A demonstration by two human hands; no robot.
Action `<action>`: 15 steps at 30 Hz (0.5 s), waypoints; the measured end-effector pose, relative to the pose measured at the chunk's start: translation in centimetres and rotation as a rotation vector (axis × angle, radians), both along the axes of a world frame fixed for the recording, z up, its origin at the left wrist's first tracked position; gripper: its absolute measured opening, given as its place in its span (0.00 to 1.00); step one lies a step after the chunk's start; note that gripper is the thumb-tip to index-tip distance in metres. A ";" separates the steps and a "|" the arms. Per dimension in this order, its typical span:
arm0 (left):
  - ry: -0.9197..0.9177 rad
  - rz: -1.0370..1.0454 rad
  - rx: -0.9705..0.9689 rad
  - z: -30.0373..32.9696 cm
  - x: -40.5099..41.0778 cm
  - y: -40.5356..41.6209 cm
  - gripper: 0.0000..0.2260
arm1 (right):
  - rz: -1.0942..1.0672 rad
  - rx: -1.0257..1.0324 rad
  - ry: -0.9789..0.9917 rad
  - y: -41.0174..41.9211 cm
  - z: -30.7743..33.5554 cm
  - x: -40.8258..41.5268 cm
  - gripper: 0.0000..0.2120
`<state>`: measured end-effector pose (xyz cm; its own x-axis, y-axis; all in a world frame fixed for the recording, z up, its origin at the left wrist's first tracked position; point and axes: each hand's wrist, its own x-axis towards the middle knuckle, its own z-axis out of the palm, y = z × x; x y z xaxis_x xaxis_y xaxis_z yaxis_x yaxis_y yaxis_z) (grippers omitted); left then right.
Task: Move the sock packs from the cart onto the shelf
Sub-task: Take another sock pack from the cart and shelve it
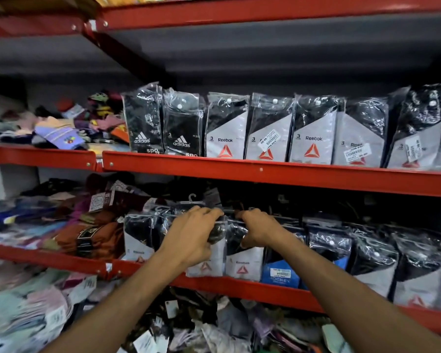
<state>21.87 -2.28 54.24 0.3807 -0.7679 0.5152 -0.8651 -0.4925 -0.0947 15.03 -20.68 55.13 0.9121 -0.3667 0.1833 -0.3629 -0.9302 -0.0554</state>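
Note:
Sock packs in clear plastic stand upright in a row on the middle red shelf (239,286). My left hand (191,233) grips the top of one grey-and-black Reebok sock pack (209,263) in that row. My right hand (260,228) holds the top of the neighbouring Reebok pack (245,266) just to its right. A blue-labelled pack (280,273) stands next to them. On the shelf above (265,171), another row holds two Adidas packs (161,123) and several Reebok packs (313,133). The cart is not in view.
Loose colourful socks lie piled on the left parts of both shelves (61,128), with orange-brown ones (92,238) beside the row. More loose socks and tags fill the bottom level (201,327). Dark hanging packs sit behind the row (194,200).

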 end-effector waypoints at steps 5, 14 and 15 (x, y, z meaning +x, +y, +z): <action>0.015 0.002 0.030 0.3 0.3 -1.5 0.30 | -0.029 0.039 0.025 -0.9 -1.3 0.5 0.28; 0.082 -0.012 0.001 1.2 1.0 -3.1 0.33 | -0.012 0.052 0.041 -1.6 -1.1 1.0 0.23; 0.090 -0.016 0.001 1.1 1.2 -3.3 0.33 | -0.014 0.050 0.046 -1.6 -1.0 1.0 0.21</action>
<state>23.05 -5.60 55.34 0.4137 -0.7743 0.4789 -0.8777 -0.4789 -0.0162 16.02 -22.26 54.11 0.9138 -0.3874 0.1221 -0.3794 -0.9214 -0.0844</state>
